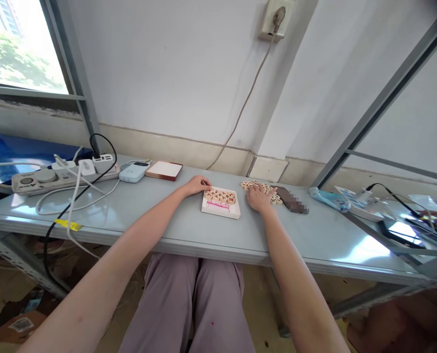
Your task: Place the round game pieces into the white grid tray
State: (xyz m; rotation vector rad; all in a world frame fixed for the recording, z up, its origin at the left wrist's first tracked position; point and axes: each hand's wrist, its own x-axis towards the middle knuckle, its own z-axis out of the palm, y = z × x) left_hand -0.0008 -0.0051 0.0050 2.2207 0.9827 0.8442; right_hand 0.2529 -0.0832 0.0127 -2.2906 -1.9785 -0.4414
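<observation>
A small white board [220, 208] with pink lines lies on the grey metal table [148, 220], and several round wooden xiangqi pieces [218, 196] stand in rows on its far half. My left hand [195, 185] rests with its fingers together at the board's far left corner, at or against the nearest pieces. To the right of the board, more wooden pieces [264, 189] lie in a loose cluster. My right hand [258, 197] lies spread over that cluster, touching the pieces, and hides part of it. Neither hand visibly holds a piece.
A dark phone [288, 200], partly blurred, lies right of the loose pieces. Further left stand a white-and-blue device [133, 171], a flat red-edged box [163, 170] and a power strip [64, 177] with tangled cables. Papers, cables and a tablet [400, 233] lie at the right.
</observation>
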